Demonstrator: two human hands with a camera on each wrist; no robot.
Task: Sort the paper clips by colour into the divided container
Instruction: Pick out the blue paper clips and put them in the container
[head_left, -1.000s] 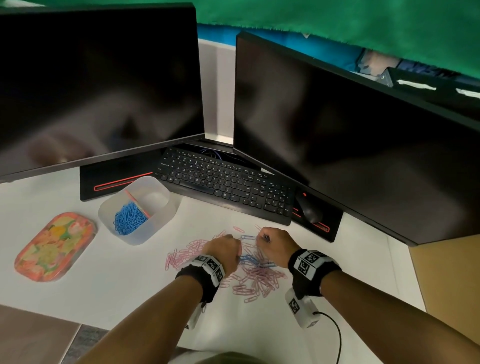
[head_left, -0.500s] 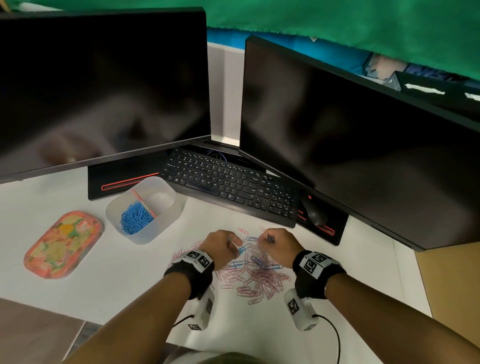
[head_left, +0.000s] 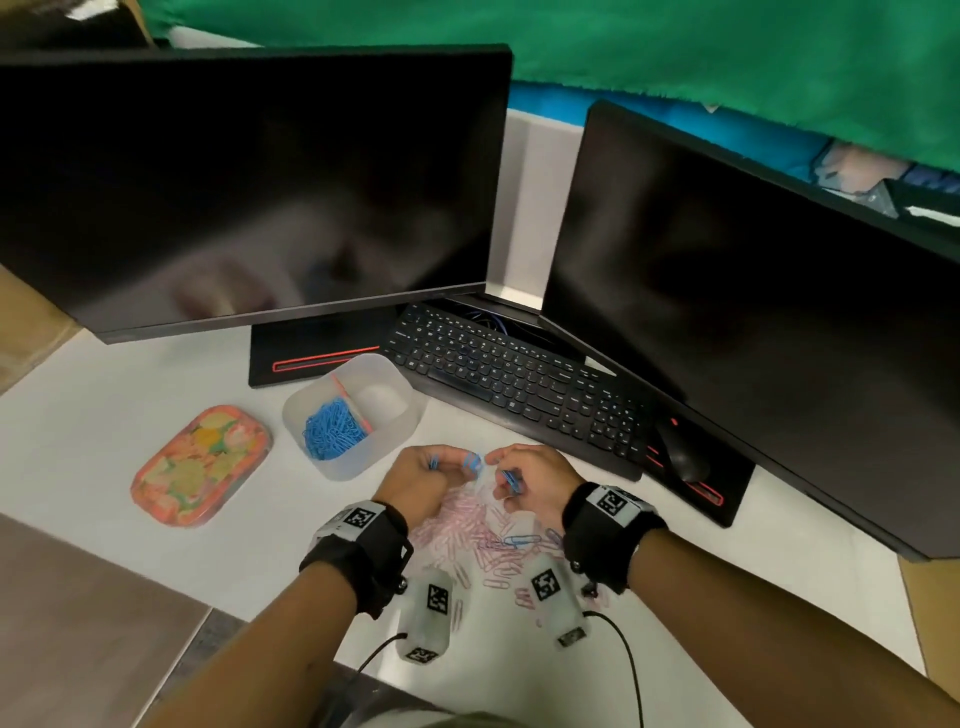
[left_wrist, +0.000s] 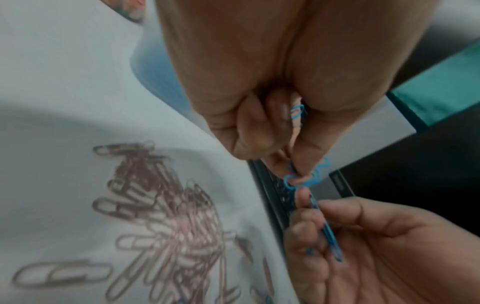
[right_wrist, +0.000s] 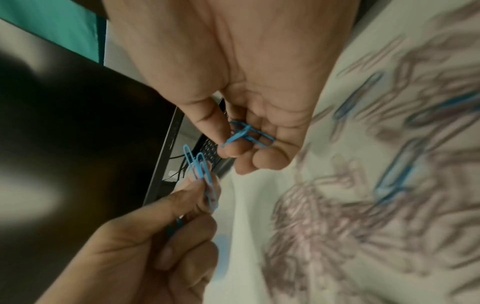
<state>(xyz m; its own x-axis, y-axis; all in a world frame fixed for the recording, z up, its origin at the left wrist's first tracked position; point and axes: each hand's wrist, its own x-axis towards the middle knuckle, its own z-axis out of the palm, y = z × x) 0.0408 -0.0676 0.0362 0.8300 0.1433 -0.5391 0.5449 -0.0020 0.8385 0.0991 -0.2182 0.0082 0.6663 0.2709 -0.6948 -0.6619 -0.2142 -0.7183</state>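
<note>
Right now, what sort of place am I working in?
Likely an office desk: two dark monitors, a keyboard and a mouse on a white desktop.

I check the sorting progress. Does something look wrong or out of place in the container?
Nothing stands out. The divided container stands upright; blue paper clips fill one compartment only, the other looks empty. Pink paper clips lie on the desk.
</note>
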